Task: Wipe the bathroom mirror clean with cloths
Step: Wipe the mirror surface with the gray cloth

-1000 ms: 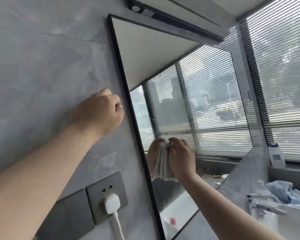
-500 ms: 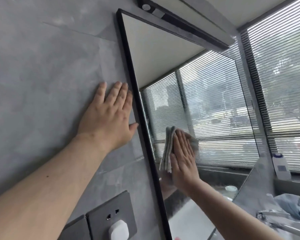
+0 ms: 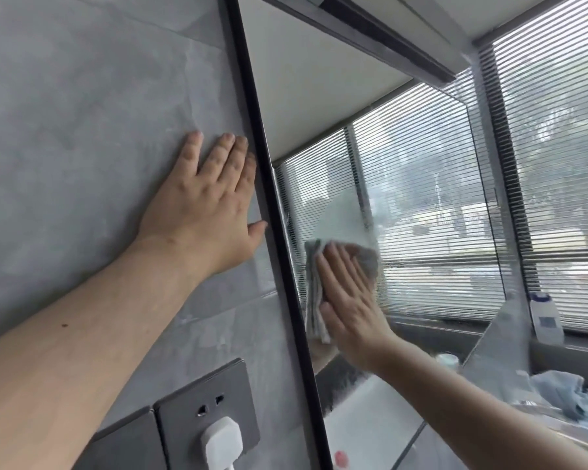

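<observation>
While right hand (image 3: pixel 350 300) presses cloth (image 3: pixel 313 293) flat-fingered on mirror (image 3: pixel 319 96), overlap strokes evenly | left hand (image 3: pixel 207 212), fingers straight, braces wall (image 3: pixel 82 130) at 9 o'clock

The left arm (image 3: pixel 82 351) reaches up from 8 o'clock, bare. The left hand (image 3: pixel 204 205) lies flat, fingers straight toward 12 and thumb splayed toward 3. The right arm (image 3: pixel 472 412) comes in from 4 o'clock. The right hand (image 3: pixel 348 300) is flat too, fingers together toward 11, palm pressing forward.
</observation>
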